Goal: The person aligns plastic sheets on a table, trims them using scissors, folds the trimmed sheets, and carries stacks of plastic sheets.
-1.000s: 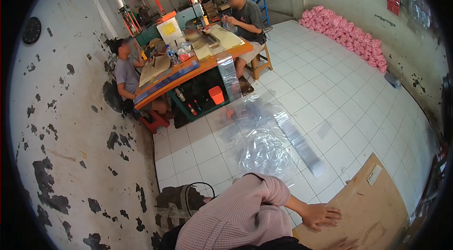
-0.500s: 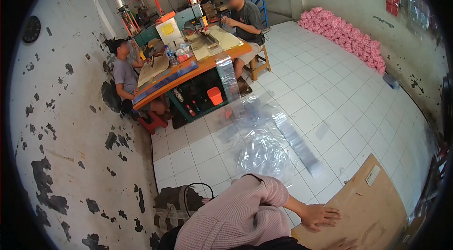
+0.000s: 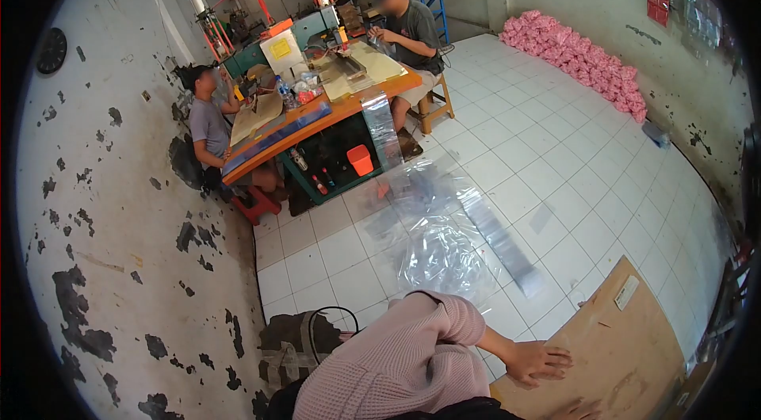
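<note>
My left hand point(image 3: 537, 362), at the end of a pink knitted sleeve point(image 3: 396, 357), lies palm down on a brown board point(image 3: 614, 341) with its fingers spread. At the bottom edge of the view, only the fingers of my right hand point(image 3: 577, 410) show; they are stretched out flat on the same board, and the rest is cut off. Neither hand holds anything. A small pale label point(image 3: 626, 293) sits near the board's far corner.
Clear plastic sheets point(image 3: 444, 253) and a long plastic strip point(image 3: 499, 242) lie on the tiled floor. Two people sit at an orange-edged worktable point(image 3: 333, 127) with press machines. Pink bundles point(image 3: 575, 59) are heaped along the right wall. A taped dark bundle point(image 3: 289, 345) stands at lower left.
</note>
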`<move>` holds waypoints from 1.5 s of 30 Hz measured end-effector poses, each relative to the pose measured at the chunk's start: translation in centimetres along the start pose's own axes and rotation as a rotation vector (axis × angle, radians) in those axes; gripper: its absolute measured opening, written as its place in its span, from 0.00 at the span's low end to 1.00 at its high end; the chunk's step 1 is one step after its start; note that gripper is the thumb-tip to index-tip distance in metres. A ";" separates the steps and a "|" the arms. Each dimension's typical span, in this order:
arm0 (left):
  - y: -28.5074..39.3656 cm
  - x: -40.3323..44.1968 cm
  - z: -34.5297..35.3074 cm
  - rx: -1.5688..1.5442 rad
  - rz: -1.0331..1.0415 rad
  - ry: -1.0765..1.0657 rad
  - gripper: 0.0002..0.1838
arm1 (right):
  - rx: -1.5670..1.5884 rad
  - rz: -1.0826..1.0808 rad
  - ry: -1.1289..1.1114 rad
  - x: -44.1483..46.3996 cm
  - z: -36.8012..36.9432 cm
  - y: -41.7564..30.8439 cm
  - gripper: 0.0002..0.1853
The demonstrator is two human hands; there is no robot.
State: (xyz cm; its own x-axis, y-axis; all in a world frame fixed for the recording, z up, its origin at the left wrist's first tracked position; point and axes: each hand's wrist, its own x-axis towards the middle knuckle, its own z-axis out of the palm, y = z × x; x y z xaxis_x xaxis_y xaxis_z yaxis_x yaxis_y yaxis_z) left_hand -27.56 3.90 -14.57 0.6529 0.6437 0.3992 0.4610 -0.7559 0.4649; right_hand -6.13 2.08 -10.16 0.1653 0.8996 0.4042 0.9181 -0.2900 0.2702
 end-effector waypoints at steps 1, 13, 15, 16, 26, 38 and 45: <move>0.1 0.0 -0.1 0.001 0.000 -0.003 0.34 | 0.003 -0.002 -0.006 0.0 0.0 0.0 0.28; 0.2 0.1 -0.6 -0.097 -0.005 -0.015 0.34 | 0.049 0.017 -0.064 0.2 -1.4 -0.3 0.28; 0.0 0.0 -0.2 -0.060 0.013 0.012 0.34 | 0.077 0.026 -0.102 0.3 -1.7 -0.3 0.29; 0.0 0.0 -0.1 -0.041 0.022 0.025 0.33 | 0.090 0.030 -0.121 0.4 -1.9 -0.3 0.29; 0.1 0.0 -0.4 -0.023 0.028 0.042 0.33 | 0.009 -0.021 -0.001 0.2 -1.1 -0.1 0.29; 0.4 0.0 -1.0 -0.047 -0.011 -0.014 0.33 | -0.051 -0.051 0.033 0.0 -0.6 0.1 0.28; 0.2 0.0 -0.8 -0.070 0.006 0.003 0.33 | -0.023 -0.028 0.013 0.1 -0.7 -0.1 0.29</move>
State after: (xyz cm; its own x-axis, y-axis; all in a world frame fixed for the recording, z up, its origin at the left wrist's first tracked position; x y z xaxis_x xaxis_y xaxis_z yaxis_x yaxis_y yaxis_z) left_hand -27.92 3.79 -13.88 0.6538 0.6395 0.4045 0.4138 -0.7497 0.5165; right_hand -6.41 1.95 -9.57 0.1351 0.9033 0.4071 0.9138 -0.2725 0.3013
